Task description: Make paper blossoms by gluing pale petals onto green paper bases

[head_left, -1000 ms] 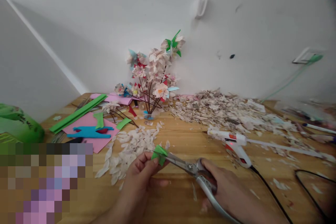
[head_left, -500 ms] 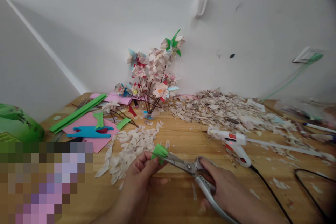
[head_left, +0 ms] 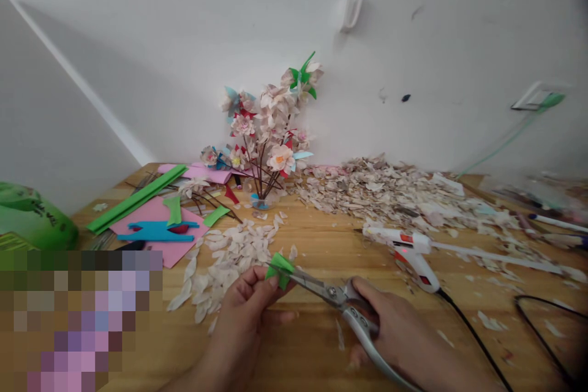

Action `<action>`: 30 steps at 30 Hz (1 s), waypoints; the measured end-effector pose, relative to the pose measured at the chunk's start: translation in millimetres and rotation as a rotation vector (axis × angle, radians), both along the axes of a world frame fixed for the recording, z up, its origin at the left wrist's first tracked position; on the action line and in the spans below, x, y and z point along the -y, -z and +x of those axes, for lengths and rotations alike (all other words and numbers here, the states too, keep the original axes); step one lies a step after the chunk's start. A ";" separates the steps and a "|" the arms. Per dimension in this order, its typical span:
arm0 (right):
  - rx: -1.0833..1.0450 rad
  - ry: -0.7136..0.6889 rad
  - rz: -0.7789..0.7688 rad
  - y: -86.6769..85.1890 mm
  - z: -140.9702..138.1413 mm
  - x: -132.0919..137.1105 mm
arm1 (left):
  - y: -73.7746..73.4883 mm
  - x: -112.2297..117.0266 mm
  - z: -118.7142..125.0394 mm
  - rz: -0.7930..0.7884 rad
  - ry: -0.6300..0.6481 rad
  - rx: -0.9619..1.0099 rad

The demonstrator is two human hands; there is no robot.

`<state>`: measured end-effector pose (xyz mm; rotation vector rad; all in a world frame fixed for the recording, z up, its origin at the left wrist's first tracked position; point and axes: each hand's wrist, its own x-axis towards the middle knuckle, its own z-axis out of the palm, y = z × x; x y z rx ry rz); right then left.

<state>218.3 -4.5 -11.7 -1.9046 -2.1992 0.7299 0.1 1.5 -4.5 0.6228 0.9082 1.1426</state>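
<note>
Between the thumb and fingers of my left hand (head_left: pixel 250 303) is a small piece of green paper (head_left: pixel 281 263), held above the near middle of the table. My right hand (head_left: pixel 390 324) grips the handles of a pair of grey scissors (head_left: pixel 334 294). The blades point left and lie across the green paper, close to my left fingertips. Part of the paper is hidden behind the blades and my thumb. Just behind my left hand, pale dried petals (head_left: pixel 236 245) are spread on the wood.
Handmade flowers (head_left: pixel 275 110) stand in a small holder near the wall. A petal heap (head_left: pixel 381 187) spreads at the back right. A white glue gun (head_left: pixel 418 257) with a black cord lies right of the scissors. Pink paper (head_left: pixel 184 251), blue strips (head_left: pixel 156 231) and green strips (head_left: pixel 138 199) lie left.
The scissor blades have closed somewhat across the green paper, and the paper has shifted slightly. Both hands stay in nearly the same place.
</note>
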 end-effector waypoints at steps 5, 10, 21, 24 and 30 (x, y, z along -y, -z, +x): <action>-0.008 0.004 -0.014 -3.4 -0.8 0.8 | 0.3 0.2 -0.1 0.006 0.002 0.001; -0.016 0.010 -0.025 -0.3 -0.4 0.4 | 1.5 0.8 -0.5 0.007 0.006 -0.004; -0.007 0.015 -0.005 0.2 0.5 0.8 | -0.3 1.0 -0.5 0.000 -0.004 -0.010; -0.027 0.002 -0.009 -0.5 0.8 0.3 | -0.3 -0.2 -1.0 -0.001 -0.012 -0.030; -0.032 0.008 -0.017 -4.2 -1.8 1.4 | 0.8 -1.4 -0.7 -0.001 -0.029 -0.043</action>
